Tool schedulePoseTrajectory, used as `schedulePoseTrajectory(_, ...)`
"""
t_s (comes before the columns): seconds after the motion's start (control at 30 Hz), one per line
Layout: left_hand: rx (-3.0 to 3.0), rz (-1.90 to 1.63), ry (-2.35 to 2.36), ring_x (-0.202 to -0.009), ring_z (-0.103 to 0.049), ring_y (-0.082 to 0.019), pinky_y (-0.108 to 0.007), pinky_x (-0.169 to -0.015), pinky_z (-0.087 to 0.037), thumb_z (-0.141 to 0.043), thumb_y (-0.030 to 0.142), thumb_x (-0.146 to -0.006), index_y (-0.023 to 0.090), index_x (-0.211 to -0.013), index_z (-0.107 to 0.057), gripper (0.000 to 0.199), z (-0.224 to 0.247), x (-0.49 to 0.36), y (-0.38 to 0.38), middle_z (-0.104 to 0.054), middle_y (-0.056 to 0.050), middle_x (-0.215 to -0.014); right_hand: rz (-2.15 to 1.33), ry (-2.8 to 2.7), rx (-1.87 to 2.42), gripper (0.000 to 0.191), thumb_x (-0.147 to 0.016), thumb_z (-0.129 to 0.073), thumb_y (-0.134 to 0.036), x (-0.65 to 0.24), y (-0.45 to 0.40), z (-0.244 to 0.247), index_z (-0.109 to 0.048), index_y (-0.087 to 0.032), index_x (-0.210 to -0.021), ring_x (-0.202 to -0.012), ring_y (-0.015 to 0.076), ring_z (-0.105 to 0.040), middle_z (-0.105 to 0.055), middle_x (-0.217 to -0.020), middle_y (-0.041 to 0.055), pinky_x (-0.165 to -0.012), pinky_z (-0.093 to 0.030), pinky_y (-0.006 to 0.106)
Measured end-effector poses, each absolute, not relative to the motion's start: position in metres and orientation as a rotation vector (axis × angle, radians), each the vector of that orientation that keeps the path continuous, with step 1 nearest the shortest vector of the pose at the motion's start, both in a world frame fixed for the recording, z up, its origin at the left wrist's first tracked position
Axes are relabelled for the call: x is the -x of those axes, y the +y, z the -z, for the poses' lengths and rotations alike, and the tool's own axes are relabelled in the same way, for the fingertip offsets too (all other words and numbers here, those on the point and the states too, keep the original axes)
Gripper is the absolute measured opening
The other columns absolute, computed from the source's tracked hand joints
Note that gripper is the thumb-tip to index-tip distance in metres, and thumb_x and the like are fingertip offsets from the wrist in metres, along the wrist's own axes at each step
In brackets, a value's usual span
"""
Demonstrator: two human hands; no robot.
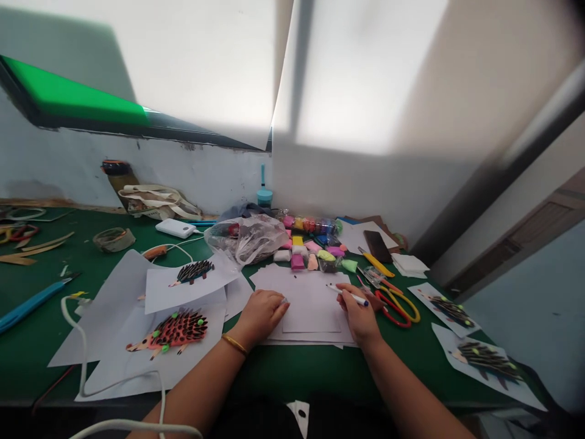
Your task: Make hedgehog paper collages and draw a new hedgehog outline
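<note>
Left hand point(262, 311) and right hand point(361, 314) are both at a stack of white paper point(311, 305) on the green tabletop point(297, 372), directly in front of the person. The left hand lies palm down over the stack's left edge, fingers loosely bent and close together; something small and pale shows at its fingertips, but I cannot tell what it is or whether it is gripped. A yellow bangle point(234, 343) circles that wrist. The right hand is closed around a white marker point(359, 299) with a blue end, its dark tip aimed forward and left over the paper's right side; whether the tip touches is unclear. One small dark mark point(295, 277) shows near the paper's far edge.

Just beyond the stack sit colourful packets point(298, 262), with a clear plastic bag point(251, 238) to their left. Scissors point(397, 320) with red and yellow handles lie just right of the right hand, and a yellow cutter point(378, 264) and dark phone point(377, 246) lie farther back. Spiny hedgehog pictures rest on both sides, two at left point(178, 332) and two at right point(487, 360).
</note>
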State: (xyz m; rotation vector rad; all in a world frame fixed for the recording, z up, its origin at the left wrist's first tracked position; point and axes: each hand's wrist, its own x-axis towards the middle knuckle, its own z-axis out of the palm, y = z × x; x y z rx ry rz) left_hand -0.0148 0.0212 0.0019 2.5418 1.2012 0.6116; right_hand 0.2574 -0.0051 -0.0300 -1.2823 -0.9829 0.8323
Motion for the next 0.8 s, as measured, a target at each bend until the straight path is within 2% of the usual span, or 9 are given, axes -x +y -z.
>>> schedulePoseTrajectory(0.13,-2.522,-0.649,1.162,-0.110,-0.060,-0.019,-0.034,-0.096,-0.035,-0.038,0.036,-0.098,0.023,-0.097,-0.071,0.036,-0.001,0.014,0.021,-0.072,-0.003,-0.106,-0.729,-1.067,1.306,0.029,-0.075,-0.067,-0.043,-0.252,-0.009,0.021,-0.061,-0.021,-0.094,-0.071,0.0159,-0.053,-0.060,-0.078,-0.0004,-0.064,-0.041,0.026)
schedulePoseTrajectory(0.23,-2.504,-0.645,1.142,-0.109,-0.060,-0.019,-0.033,-0.096,-0.035,-0.039,0.036,-0.097,0.023,-0.096,-0.073,0.036,-0.001,0.014,0.022,-0.073,-0.003,-0.104,-0.814,-1.157,1.307,0.028,-0.075,-0.067,-0.042,-0.240,-0.012,0.012,-0.061,-0.022,-0.094,-0.072,0.0168,-0.055,-0.062,-0.080,0.0004,-0.066,-0.042,0.027)
schedulePoseTrajectory(0.33,-2.483,-0.648,1.137,-0.107,-0.061,-0.019,-0.032,-0.096,-0.036,-0.039,0.036,-0.097,0.022,-0.096,-0.073,0.036,0.000,0.015,0.023,-0.073,-0.003,-0.106,-0.928,-1.183,1.287,0.028,-0.079,-0.060,-0.044,-0.225,-0.013,0.006,-0.060,-0.021,-0.096,-0.069,0.0167,-0.054,-0.063,-0.075,0.0005,-0.062,-0.041,0.027)
schedulePoseTrajectory(0.5,-2.478,-0.677,1.106,-0.104,-0.062,-0.019,-0.031,-0.096,-0.038,-0.038,0.036,-0.097,0.022,-0.097,-0.073,0.038,0.002,0.016,0.025,-0.073,-0.004,-0.104,-0.916,-1.315,1.341,0.018,-0.081,-0.056,-0.039,-0.206,-0.012,0.002,-0.056,-0.021,-0.083,-0.062,0.0150,-0.048,-0.055,-0.066,-0.0023,-0.057,-0.038,0.025)
schedulePoseTrajectory(0.8,-2.498,-0.701,1.100,-0.101,-0.063,-0.019,-0.030,-0.096,-0.043,-0.034,0.038,-0.099,0.021,-0.095,-0.073,0.044,0.007,0.016,0.029,-0.073,-0.006,-0.101,-0.884,-1.490,1.380,0.018,-0.084,-0.052,-0.035,-0.199,-0.016,0.016,-0.061,-0.021,-0.089,-0.072,0.0180,-0.060,-0.065,-0.073,0.0002,-0.068,-0.044,0.027)
